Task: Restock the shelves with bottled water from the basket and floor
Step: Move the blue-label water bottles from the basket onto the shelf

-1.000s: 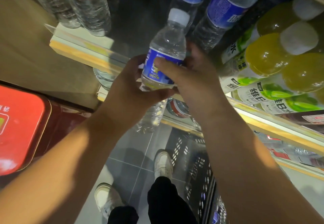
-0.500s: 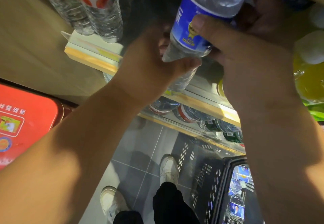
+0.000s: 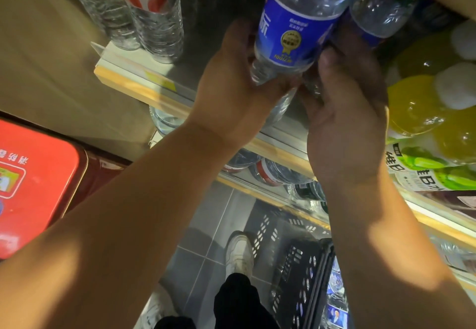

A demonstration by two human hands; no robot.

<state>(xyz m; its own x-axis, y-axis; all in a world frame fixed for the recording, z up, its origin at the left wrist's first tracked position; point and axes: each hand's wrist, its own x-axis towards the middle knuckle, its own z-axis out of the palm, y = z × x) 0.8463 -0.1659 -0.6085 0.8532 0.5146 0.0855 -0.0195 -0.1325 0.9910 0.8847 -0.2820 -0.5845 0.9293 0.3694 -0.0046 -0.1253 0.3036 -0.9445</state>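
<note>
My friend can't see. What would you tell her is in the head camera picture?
A left hand and a right hand hold a blue-label water bottle tilted above a wooden shelf edge, beside more bottled water. Yellow drinks sit to the right, and a black basket with bottles sits on the grey floor below.
</note>
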